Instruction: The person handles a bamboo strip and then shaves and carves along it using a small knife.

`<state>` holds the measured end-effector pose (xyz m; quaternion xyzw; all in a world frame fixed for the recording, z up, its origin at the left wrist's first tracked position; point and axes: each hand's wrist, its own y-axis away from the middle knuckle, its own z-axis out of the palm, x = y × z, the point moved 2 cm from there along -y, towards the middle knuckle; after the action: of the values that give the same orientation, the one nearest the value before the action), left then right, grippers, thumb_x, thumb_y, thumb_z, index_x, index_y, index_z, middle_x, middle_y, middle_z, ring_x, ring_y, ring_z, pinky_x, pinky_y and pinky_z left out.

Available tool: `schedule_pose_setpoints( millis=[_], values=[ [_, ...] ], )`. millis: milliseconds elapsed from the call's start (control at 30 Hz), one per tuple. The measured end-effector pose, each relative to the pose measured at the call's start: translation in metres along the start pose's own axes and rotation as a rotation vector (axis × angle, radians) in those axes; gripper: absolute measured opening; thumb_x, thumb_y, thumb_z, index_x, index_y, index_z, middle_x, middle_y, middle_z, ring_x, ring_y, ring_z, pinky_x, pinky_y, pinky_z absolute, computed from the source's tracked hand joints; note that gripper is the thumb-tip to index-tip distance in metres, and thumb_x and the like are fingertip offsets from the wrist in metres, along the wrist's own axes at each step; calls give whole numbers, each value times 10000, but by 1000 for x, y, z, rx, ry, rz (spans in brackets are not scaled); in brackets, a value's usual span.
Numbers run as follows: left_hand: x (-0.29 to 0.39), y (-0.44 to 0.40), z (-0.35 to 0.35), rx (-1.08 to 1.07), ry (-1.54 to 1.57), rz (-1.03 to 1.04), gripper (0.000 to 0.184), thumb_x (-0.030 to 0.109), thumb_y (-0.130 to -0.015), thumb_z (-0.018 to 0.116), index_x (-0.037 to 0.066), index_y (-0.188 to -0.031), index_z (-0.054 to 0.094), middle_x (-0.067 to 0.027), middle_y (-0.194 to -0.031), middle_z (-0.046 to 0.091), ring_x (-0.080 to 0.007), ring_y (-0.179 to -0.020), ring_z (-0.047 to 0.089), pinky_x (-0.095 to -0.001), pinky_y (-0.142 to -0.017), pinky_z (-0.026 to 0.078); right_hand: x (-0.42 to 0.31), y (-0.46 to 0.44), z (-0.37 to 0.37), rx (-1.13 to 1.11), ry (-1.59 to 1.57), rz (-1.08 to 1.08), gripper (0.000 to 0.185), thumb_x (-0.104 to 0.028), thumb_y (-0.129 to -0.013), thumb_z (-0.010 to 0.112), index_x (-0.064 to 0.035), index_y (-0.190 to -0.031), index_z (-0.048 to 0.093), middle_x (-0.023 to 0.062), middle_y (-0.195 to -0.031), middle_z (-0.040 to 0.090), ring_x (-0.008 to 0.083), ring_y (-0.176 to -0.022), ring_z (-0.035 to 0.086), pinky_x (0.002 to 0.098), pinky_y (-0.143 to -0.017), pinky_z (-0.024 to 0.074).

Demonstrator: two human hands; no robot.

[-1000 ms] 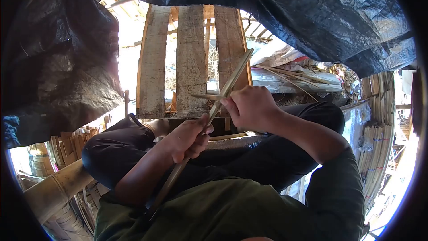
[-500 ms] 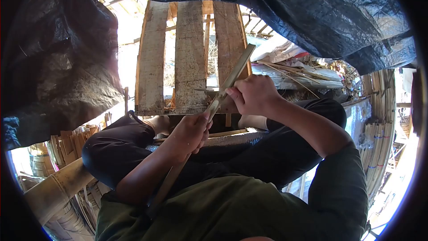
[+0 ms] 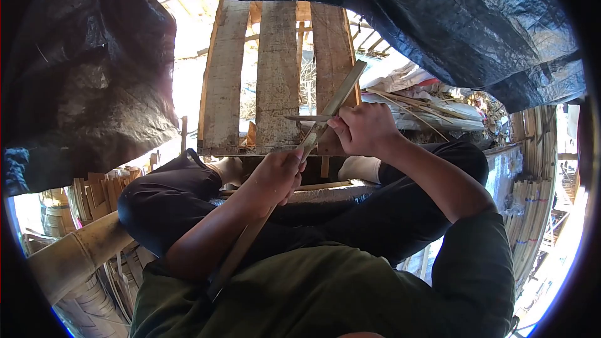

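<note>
A long, narrow bamboo strip [image 3: 346, 90] slants from beside my torso up toward the wooden slats. My left hand [image 3: 275, 178] is wrapped round the strip at about its middle, and its lower part passes beneath that forearm. Farther up, my right hand [image 3: 368, 129] is closed on a knife, whose handle is hidden in the fingers. The thin knife blade [image 3: 307, 117] lies across the strip, its tip pointing left. Whether the edge bites into the strip, I cannot tell.
Ahead stand wooden slats [image 3: 277, 81] with gaps between them. A dark tarp [image 3: 451, 19] hangs overhead and at the left. Thin sticks [image 3: 426, 109] lie at the right, near bundled strips [image 3: 529, 213]. A thick bamboo pole [image 3: 81, 250] is at lower left.
The knife has moved slightly up, and more of its blade now shows across the strip. My left hand has risen a little, still round the strip. The whole view has shifted slightly.
</note>
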<state>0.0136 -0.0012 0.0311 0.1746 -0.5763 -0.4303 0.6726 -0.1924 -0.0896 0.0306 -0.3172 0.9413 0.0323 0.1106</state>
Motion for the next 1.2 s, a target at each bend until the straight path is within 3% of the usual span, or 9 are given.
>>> schedule_pose_setpoints(
  millis=[267,400,467,700,800,867,967,1100,1200],
  values=[
    [-2,-2,0,46,5,-3,388,387,-1065,361,77,-852,457,38,-563,382,-52,-384,320,-244,-343,265,7,-1,2,-40,49,54,460,-411,-946,508,-68,-659,616,133,-569,610,331,-558,649,459,-565,522],
    [0,0,1,38,-59,15,405,428,-1060,357,79,-888,469,33,-608,403,-47,-421,337,-228,-366,296,17,-4,2,-13,76,52,381,-373,-936,538,-73,-721,631,160,-576,602,347,-563,637,455,-524,509],
    [-1,1,3,46,-68,14,406,427,-1060,355,79,-883,469,33,-606,405,-48,-417,345,-227,-362,304,18,-6,-2,-22,95,118,451,-416,-947,505,-68,-696,643,145,-611,636,334,-601,664,465,-597,538],
    [-1,-1,0,30,-50,15,415,434,-1059,353,80,-877,469,36,-603,406,-49,-413,353,-230,-353,306,21,-7,-3,-63,151,157,468,-435,-958,487,-73,-716,659,146,-637,653,332,-631,674,454,-625,552],
    [0,1,2,45,-59,17,419,439,-1059,349,82,-875,467,36,-600,399,-51,-413,344,-231,-353,297,27,-11,-7,-54,113,142,384,-395,-939,534,-83,-763,674,177,-626,627,375,-620,653,507,-632,531],
    [0,6,1,62,-70,12,420,440,-1060,343,84,-874,466,35,-599,395,-52,-413,341,-230,-354,290,53,-22,-14,-137,243,357,484,-440,-963,484,-52,-751,680,167,-644,653,353,-646,679,469,-644,553],
    [-6,20,-4,2,-115,-13,430,452,-1061,328,89,-873,464,32,-602,387,-57,-416,338,-231,-361,284,105,-16,-7,39,191,384,511,-434,-977,463,-44,-737,688,203,-724,676,386,-731,683,507,-712,545],
    [-9,20,-7,-1,-73,-72,441,473,-1059,319,96,-880,462,33,-604,374,-64,-424,323,-237,-373,285,92,-17,-17,16,150,473,519,-432,-983,451,-42,-732,685,218,-719,672,404,-761,678,528,-757,533],
    [-2,18,-10,17,-33,-58,441,485,-1055,325,101,-885,461,36,-603,364,-66,-428,315,-242,-380,284,72,-13,-30,123,66,537,528,-434,-990,443,-46,-719,678,226,-720,670,425,-759,670,537,-784,521]
  ],
)
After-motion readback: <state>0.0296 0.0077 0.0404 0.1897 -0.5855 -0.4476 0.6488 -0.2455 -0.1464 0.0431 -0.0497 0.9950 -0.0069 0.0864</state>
